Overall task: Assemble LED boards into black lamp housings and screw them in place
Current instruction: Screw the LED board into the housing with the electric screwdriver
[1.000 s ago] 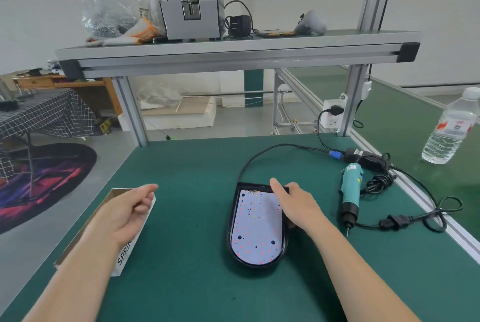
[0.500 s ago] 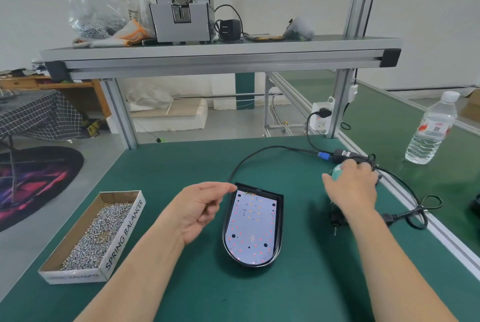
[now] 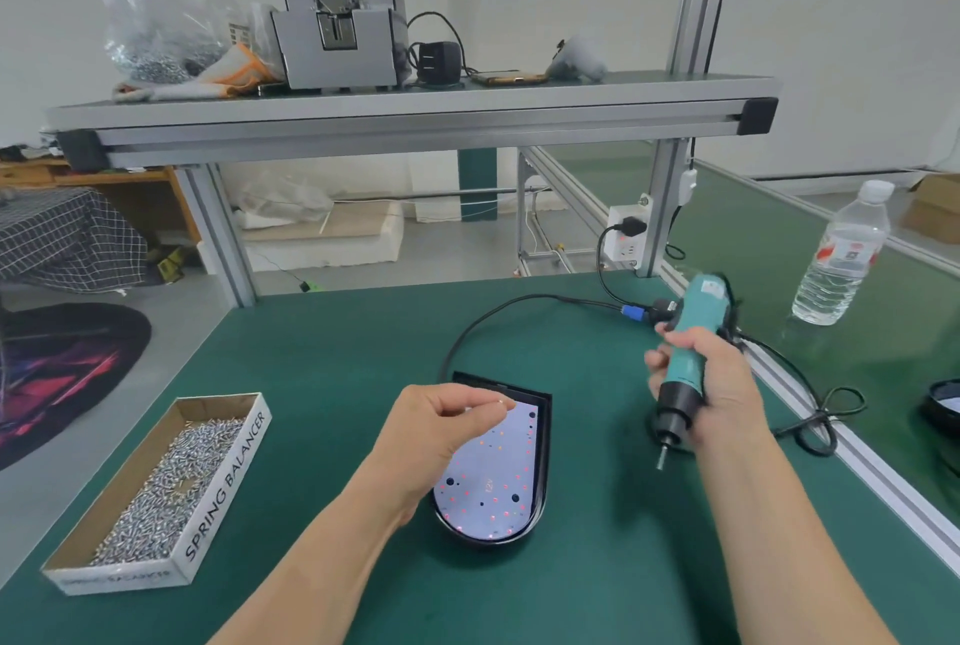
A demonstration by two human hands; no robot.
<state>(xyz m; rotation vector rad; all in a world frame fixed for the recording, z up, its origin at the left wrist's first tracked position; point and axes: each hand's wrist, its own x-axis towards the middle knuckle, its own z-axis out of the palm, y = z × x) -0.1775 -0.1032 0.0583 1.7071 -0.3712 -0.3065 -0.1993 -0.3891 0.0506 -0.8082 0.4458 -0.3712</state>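
A black lamp housing (image 3: 543, 467) lies on the green bench with a white LED board (image 3: 493, 478) seated inside it. My left hand (image 3: 441, 436) hovers over the board's upper left part and pinches a small silver screw (image 3: 501, 402) between thumb and forefinger. My right hand (image 3: 711, 384) grips a teal electric screwdriver (image 3: 691, 332), lifted off the bench just right of the housing, its bit pointing down.
A cardboard box (image 3: 228, 483) full of screws sits at the left. The screwdriver's black cables (image 3: 810, 415) trail along the bench's right rail. A water bottle (image 3: 841, 254) stands on the neighbouring bench. A black round part (image 3: 943, 405) shows at the right edge.
My right hand has picked the screwdriver up from the bench and raised it. My left hand came from the screw box to above the board, now pinching a screw.
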